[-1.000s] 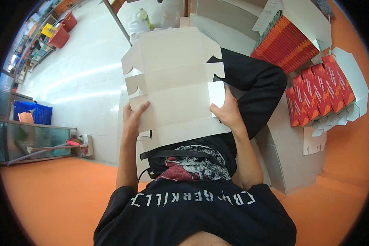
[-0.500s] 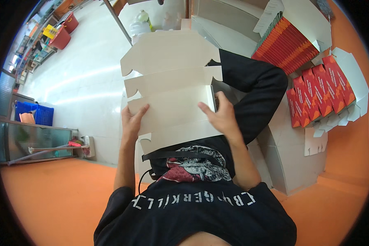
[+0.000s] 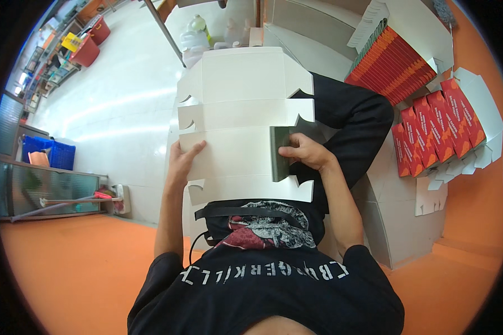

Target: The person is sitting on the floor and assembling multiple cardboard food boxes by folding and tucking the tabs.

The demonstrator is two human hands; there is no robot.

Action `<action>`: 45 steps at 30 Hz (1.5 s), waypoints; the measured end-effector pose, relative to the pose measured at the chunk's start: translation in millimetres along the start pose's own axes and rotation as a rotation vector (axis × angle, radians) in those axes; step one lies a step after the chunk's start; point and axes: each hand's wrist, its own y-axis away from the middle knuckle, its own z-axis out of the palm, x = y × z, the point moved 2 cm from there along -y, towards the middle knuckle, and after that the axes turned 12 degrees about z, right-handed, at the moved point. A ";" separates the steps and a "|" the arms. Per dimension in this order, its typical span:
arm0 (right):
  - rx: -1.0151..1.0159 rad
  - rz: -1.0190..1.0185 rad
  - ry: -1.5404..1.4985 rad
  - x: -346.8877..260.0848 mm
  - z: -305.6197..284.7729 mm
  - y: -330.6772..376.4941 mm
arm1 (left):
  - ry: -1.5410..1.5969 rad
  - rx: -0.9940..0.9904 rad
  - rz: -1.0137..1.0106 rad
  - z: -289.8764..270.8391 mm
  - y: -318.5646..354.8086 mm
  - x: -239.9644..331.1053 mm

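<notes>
A flat, unfolded carton point(image 3: 235, 142) lies across my lap, its plain white inner side up, with creases and notched flaps along both sides. My left hand point(image 3: 184, 162) grips its left edge, thumb on top and fingers hidden underneath. At the right edge a side flap point(image 3: 279, 153) is folded over inward, showing a dark green outer face. My right hand point(image 3: 307, 152) pinches that flap, thumb on the green face and the other fingers partly hidden behind it.
To the right stand a tight stack of red-and-green flat cartons point(image 3: 391, 64) and a row of red boxes point(image 3: 439, 125) in an open white carton. Clear plastic bottles point(image 3: 195, 39) stand beyond my lap. A blue basket point(image 3: 47, 152) sits at left, red tubs point(image 3: 86, 50) farther off.
The right flap has turned inward, its dark green face now showing. The carton has straightened and lies flatter. My right hand has shifted slightly right; the left stays at the left edge.
</notes>
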 end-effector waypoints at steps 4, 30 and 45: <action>0.110 -0.059 0.059 0.0 13.3 -8.5 | 0.047 -0.046 0.001 -2.5 -2.4 1.1; 0.155 -0.130 0.092 8.7 17.1 -13.1 | -0.657 -0.229 0.291 119.5 44.2 14.6; -0.045 -0.194 0.110 38.4 11.1 -17.1 | -0.691 -0.223 0.217 118.7 46.3 8.4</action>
